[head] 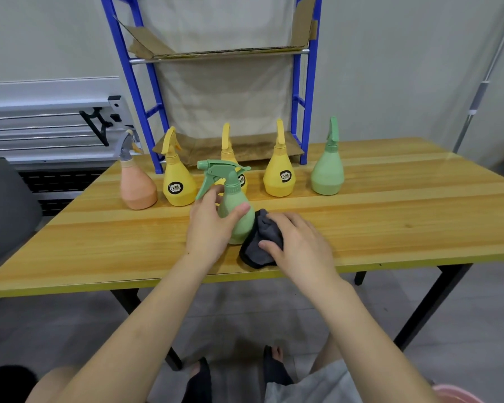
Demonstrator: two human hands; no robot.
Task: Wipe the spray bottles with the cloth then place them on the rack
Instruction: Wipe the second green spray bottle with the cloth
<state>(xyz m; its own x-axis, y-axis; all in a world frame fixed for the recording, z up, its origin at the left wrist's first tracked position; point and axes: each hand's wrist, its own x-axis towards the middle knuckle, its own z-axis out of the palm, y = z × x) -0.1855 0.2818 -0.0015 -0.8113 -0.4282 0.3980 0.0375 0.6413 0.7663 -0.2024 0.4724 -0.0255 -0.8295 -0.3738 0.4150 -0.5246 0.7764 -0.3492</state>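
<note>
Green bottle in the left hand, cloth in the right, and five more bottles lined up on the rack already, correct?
Not quite. The head view shows the five other bottles standing on the table, not the rack. The left hand does hold the green bottle, the right hand the cloth.

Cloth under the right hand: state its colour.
Dark grey cloth, seen best in the head view, pressed against the green bottle.

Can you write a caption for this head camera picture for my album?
Left hand holds a green spray bottle while right hand presses a dark cloth against it.
</note>
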